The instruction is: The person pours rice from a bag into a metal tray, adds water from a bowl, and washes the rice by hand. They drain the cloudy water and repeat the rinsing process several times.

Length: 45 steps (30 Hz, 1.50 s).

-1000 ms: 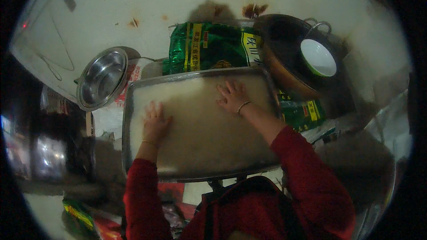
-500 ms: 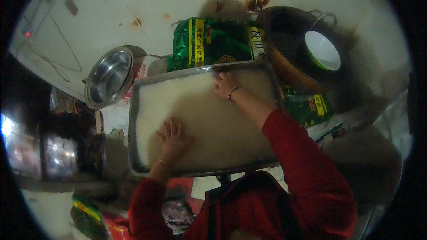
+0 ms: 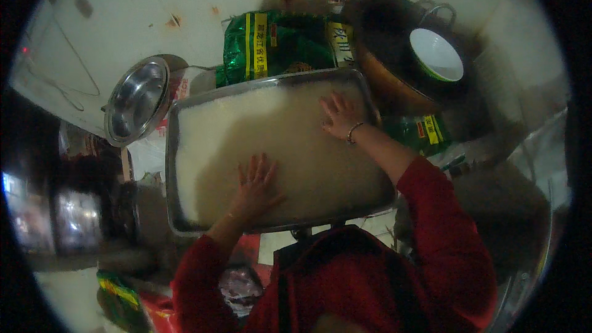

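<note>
A large rectangular metal tray (image 3: 172,188) holds a flat, pale layer of what looks like rice grains (image 3: 206,126), partly in shadow. My left hand (image 3: 256,186) lies on that layer left of the middle, fingers spread and nothing in them. Toward the tray's far right corner, my right hand (image 3: 340,116) rests palm down on the grains, its fingers also apart. A bracelet (image 3: 352,132) circles my right wrist. Both sleeves are red.
Behind the tray lies a green and yellow bag (image 3: 287,46). A steel basin (image 3: 139,98) stands at the left. At the right back, a dark wok (image 3: 376,31) holds a white and green bowl (image 3: 436,54). Another green bag (image 3: 419,134) lies below the wok.
My right hand has slid right and slightly nearer across the grains. The left hand has shifted right and a little farther away. The whole view has moved slightly.
</note>
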Available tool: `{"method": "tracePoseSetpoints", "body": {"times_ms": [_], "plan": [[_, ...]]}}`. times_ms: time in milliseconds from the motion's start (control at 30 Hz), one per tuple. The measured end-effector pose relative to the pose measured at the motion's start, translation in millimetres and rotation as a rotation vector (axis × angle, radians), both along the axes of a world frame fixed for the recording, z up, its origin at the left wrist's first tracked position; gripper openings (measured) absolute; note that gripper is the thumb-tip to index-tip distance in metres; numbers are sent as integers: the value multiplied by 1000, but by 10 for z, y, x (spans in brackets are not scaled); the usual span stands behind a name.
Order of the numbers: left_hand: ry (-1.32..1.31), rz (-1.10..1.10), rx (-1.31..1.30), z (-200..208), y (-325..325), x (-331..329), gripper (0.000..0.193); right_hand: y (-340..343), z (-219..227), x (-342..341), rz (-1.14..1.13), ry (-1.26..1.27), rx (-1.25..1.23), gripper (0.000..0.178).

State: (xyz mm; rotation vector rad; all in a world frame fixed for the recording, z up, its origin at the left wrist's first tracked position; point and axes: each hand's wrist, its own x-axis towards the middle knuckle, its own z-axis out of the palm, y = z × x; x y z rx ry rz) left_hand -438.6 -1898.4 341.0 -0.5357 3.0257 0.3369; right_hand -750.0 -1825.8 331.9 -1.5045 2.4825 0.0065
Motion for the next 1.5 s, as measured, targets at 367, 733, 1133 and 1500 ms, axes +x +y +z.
{"method": "tracePoseSetpoints", "body": {"times_ms": [367, 733, 1133, 1500], "plan": [[125, -297, -62, -172, 453, -705, 81, 205, -151, 210, 63, 160, -117, 69], [127, -122, -207, -124, 297, -276, 61, 974, 120, 570, 428, 76, -8, 76], [-149, 527, -129, -16, -70, 775, 96, 794, -14, 822, 470, -25, -121, 79], [-118, 588, -243, -225, -309, 934, 89, 855, -86, 607, 444, 122, -241, 79]]}}
